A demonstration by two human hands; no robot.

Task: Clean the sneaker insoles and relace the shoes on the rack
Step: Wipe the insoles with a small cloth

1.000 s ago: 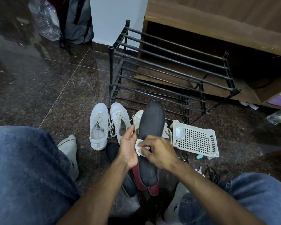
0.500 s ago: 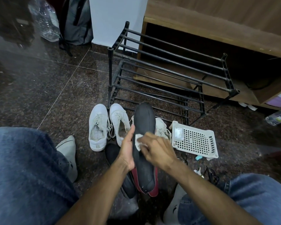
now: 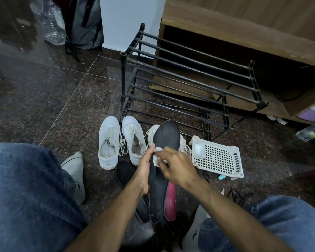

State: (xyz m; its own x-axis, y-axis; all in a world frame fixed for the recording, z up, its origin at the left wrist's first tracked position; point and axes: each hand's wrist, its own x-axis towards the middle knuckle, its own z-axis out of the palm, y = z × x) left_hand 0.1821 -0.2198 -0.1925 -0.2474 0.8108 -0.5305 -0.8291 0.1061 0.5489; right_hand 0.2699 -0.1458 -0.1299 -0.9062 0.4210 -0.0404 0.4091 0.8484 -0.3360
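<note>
My left hand [image 3: 144, 170] grips the left edge of a long black insole [image 3: 166, 139] held upright over my lap. My right hand [image 3: 176, 166] presses a small white wipe [image 3: 155, 160] against the insole's middle. A red insole [image 3: 171, 202] shows behind the black one's lower end. Two white sneakers [image 3: 108, 142] [image 3: 134, 138] with loose laces stand side by side on the floor ahead. A third white sneaker [image 3: 153, 132] is mostly hidden behind the insole. A black shoe [image 3: 125, 171] lies under my left wrist. The black metal shoe rack [image 3: 189, 84] stands bare beyond them.
A white perforated plastic basket [image 3: 216, 157] lies right of my hands, with black laces [image 3: 235, 195] and a small teal item [image 3: 221, 177] on the floor near it. Wooden furniture [image 3: 244, 33] backs the rack. A water bottle [image 3: 51, 24] and grey backpack [image 3: 85, 24] stand far left.
My right hand slid the wipe along the insole, up and then back toward the middle. The insole shifted slightly in my left hand.
</note>
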